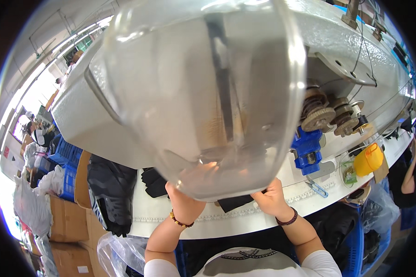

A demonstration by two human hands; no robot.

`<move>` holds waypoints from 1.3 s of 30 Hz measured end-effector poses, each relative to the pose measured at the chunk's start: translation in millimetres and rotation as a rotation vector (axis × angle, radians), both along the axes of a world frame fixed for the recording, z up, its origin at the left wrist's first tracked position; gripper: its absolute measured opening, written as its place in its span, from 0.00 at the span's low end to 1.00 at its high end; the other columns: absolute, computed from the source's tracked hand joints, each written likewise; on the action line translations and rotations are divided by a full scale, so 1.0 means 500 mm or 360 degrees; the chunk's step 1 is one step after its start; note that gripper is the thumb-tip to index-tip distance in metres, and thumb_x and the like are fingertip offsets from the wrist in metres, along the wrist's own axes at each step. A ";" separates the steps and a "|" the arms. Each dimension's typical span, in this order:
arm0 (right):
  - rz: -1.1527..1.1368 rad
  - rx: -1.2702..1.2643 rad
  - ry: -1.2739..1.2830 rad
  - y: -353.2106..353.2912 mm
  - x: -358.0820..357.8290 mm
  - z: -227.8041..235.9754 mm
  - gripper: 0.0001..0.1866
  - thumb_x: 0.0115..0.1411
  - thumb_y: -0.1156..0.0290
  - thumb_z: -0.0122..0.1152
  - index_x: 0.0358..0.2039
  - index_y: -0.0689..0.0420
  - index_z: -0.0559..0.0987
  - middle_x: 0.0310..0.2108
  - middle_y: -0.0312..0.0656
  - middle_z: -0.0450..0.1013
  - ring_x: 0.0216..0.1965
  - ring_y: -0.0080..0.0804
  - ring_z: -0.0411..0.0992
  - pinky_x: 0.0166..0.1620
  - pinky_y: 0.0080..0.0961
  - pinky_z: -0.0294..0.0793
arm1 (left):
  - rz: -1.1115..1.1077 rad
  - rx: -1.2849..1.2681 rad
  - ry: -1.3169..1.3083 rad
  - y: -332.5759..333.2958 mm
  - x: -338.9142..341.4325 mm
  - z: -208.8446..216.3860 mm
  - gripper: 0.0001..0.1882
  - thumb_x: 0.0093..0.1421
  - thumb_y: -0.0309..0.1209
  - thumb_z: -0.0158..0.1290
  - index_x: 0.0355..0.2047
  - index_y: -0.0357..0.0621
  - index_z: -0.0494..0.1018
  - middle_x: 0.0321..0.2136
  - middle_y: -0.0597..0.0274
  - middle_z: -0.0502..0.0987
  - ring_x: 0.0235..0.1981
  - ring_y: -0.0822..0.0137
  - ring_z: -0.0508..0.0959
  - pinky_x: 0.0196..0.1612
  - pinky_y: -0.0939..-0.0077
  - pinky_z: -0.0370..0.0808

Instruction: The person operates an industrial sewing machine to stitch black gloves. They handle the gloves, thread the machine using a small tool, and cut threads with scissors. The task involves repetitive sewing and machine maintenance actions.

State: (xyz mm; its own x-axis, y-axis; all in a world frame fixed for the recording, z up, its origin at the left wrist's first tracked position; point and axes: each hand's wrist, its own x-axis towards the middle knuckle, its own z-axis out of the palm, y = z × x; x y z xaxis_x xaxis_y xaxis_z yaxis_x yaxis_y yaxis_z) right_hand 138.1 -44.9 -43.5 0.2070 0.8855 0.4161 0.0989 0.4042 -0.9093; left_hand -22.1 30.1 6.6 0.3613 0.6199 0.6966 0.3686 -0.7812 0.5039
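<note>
My right hand (270, 199) is pinching flat black cloth (235, 203) between both hands, over the smooth white bench (159, 222). A glossy, rounded clear shield (254, 106) is blurring my left hand (186, 203), whose grip I cannot tell. Slim blue snips (317, 189) are lying right of my hands.

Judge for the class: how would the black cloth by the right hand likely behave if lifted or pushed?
The black cloth would probably flop when lifted, since it looks like thin fabric. It is likely light, as the visible part is small and flat. Pushed, it might crease rather than roll, since it appears to lie flat on the table.
</note>
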 end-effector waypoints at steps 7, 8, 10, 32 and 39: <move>0.0145 -0.0068 0.0006 0.001 0.010 -0.013 0.07 0.52 0.77 0.53 0.33 0.58 0.75 0.26 0.36 0.71 0.28 0.21 0.66 0.33 0.18 0.64 | -0.0260 0.0721 0.0525 0.009 -0.009 -0.008 0.10 0.31 0.22 0.51 0.20 0.37 0.71 0.24 0.57 0.73 0.23 0.64 0.75 0.23 0.80 0.71; 0.0072 -0.0057 -0.0073 0.002 0.009 -0.014 0.07 0.52 0.77 0.53 0.32 0.58 0.75 0.26 0.36 0.71 0.27 0.20 0.66 0.32 0.17 0.64 | -0.0242 0.0748 0.0540 0.011 -0.009 -0.012 0.10 0.31 0.21 0.50 0.20 0.37 0.71 0.24 0.57 0.73 0.23 0.64 0.75 0.23 0.80 0.71; -0.0062 -0.0033 -0.0235 0.003 0.002 -0.012 0.07 0.52 0.77 0.53 0.32 0.58 0.75 0.25 0.35 0.71 0.27 0.19 0.66 0.32 0.16 0.64 | -0.0191 0.0802 0.0570 0.011 -0.010 -0.015 0.10 0.31 0.20 0.50 0.20 0.37 0.71 0.24 0.58 0.73 0.24 0.65 0.75 0.24 0.80 0.72; -0.0065 -0.0041 0.0048 0.008 0.009 -0.003 0.07 0.50 0.76 0.57 0.32 0.62 0.75 0.29 0.35 0.71 0.33 0.20 0.69 0.38 0.18 0.67 | -0.0264 0.0638 0.0614 0.015 -0.020 -0.002 0.14 0.36 0.18 0.50 0.28 0.36 0.72 0.32 0.57 0.72 0.37 0.60 0.74 0.37 0.75 0.72; 0.0176 -0.0024 0.0047 -0.018 0.026 0.006 0.10 0.52 0.80 0.52 0.36 0.61 0.76 0.31 0.40 0.74 0.32 0.21 0.69 0.36 0.14 0.66 | -0.0544 0.0475 0.0077 0.042 -0.043 -0.021 0.10 0.37 0.16 0.55 0.24 0.37 0.74 0.29 0.55 0.75 0.31 0.60 0.77 0.33 0.76 0.75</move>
